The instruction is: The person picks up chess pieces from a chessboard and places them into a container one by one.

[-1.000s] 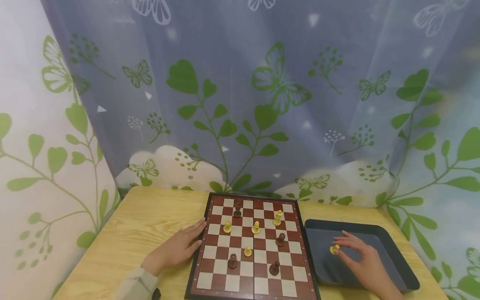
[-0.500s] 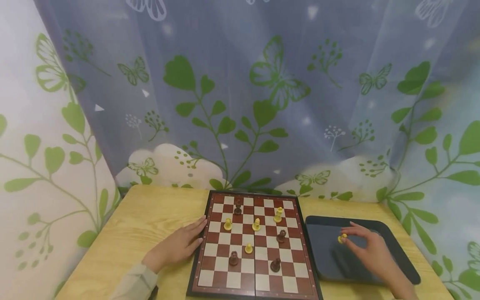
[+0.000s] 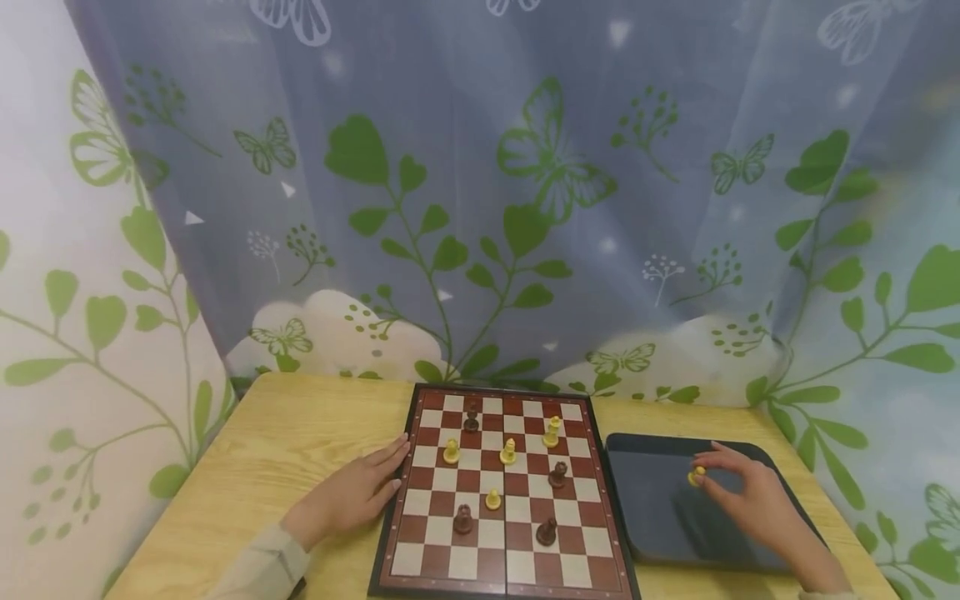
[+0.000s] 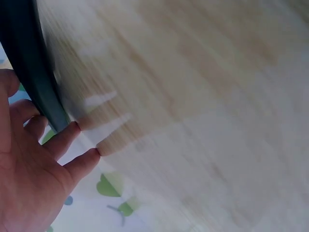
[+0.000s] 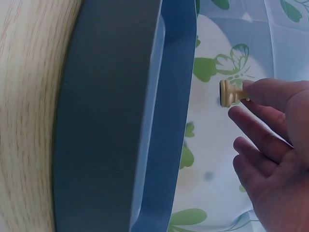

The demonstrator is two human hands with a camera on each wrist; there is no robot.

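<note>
Above the dark tray (image 3: 652, 517), my right hand (image 3: 750, 500) pinches a yellow chess piece (image 3: 697, 476) between thumb and forefinger. In the right wrist view that piece (image 5: 227, 93) is tipped sideways with its base outward; its top is hidden by the fingers. My left hand (image 3: 348, 492) lies beside the chessboard (image 3: 491, 562), its fairly straight fingertips at the left edge. Several pieces stand on the board, among them a yellow pawn (image 3: 492, 499), a tall yellow piece (image 3: 551, 432) at the back right and a dark piece (image 3: 547, 532) near the front.
The tray stands directly right of the board on the wooden table (image 3: 300, 417). A patterned curtain (image 3: 480, 208) hangs along the table's back edge and continues at both sides.
My right hand has moved a little to the right and back above the tray, still pinching the yellow chess piece. The left hand stays at the board's edge.
</note>
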